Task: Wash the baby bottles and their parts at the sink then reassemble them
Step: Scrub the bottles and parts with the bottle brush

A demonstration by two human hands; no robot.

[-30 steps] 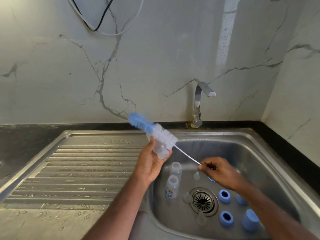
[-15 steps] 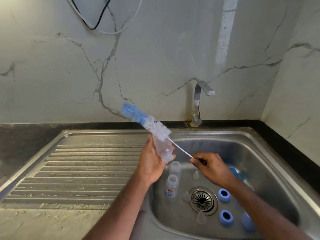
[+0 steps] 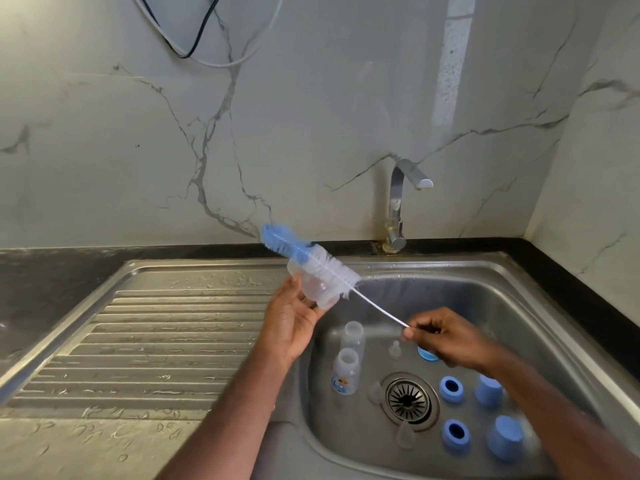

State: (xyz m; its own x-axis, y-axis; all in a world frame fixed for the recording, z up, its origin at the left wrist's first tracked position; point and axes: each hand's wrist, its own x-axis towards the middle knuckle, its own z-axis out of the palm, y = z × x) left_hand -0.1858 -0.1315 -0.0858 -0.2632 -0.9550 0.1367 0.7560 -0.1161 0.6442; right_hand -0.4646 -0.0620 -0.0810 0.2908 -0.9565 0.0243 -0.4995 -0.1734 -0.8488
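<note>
My left hand point(image 3: 291, 323) holds a clear baby bottle point(image 3: 317, 289) tilted over the sink's left rim. A long bottle brush point(image 3: 311, 259), blue at the tip and white further down, lies across the bottle's outside. My right hand point(image 3: 446, 337) pinches the end of its thin white wire handle. In the sink basin point(image 3: 491, 306) stand two more clear bottles point(image 3: 346, 374), one with a coloured print. Clear teats point(image 3: 394, 349) lie near the drain point(image 3: 408, 398). Blue collar rings point(image 3: 452, 389) and blue caps point(image 3: 504, 438) sit at the right.
A steel tap point(image 3: 398, 209) rises behind the basin, with no water running. The ribbed steel drainboard point(image 3: 138, 341) at the left is wet. A black counter edge point(image 3: 571, 289) borders the sink. Marble walls stand behind and at the right, with cables point(image 3: 194, 39) hanging above.
The brush first slid up and left along the bottle, then back down and right as my right hand pulled the handle away. My left hand kept hold of the bottle.
</note>
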